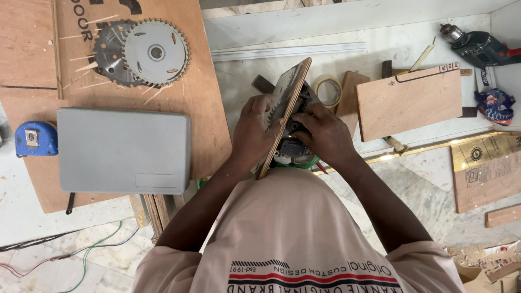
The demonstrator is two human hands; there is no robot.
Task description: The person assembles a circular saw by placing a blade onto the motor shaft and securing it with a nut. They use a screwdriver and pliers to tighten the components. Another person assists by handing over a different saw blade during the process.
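My left hand (255, 130) and right hand (320, 133) hold one circular saw (290, 116), tipped on edge over the desk (325, 27); fingers of both clamped on it, left palm against its toothed blade. Count: two loose saw blades (142, 52) overlapping on the plywood sheet (206, 108), one grey case (124, 151) closed, one blue tape measure (36, 139), one tape roll (328, 89), one drill (478, 48).

Left of the grey matt plastic case (124, 150): glossy blue plastic tape measure (36, 138). Above it: two toothed metal saw blades (142, 52), dull sheen, on matt brown plywood sheet (206, 103).
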